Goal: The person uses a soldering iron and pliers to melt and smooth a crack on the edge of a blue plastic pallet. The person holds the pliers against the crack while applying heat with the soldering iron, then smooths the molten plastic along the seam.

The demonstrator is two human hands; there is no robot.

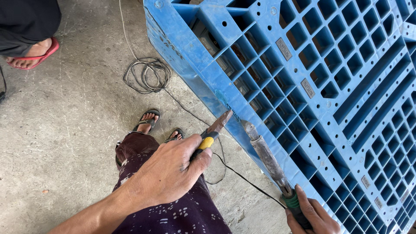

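Closest to my view is my left hand (pixel 167 173), knuckles up over my lap, with the fingers curled tight around the yellow-and-black handle of a flat-bladed screwdriver (pixel 213 132). Its rusty blade points up and to the right, and the tip rests on the edge of a big blue plastic pallet (pixel 303 47) that lies tilted across the right side of the scene. At the bottom right corner my right hand (pixel 312 216) is partly cut off by the frame; I can see the fingers closed around the green-and-black grip of a soldering iron (pixel 266 158). The iron's long, scorched metal barrel slants up and to the left, and its tip sits on the same pallet edge, just beside the screwdriver blade, with a dark, streaked seam on the blue plastic running between the two tips. A thin black cord (pixel 242 177) trails from the iron's handle leftward across the concrete floor (pixel 65 130), passing behind my left hand. Farther up the floor a loose coil of grey cable (pixel 147 76) lies near the pallet's corner. Below my left arm I see my dark patterned skirt (pixel 182 212), and past it my two feet in sandals (pixel 147 120). At the top left corner, well apart from me, another person's foot in a red flip-flop (pixel 32 54) stands on the concrete.
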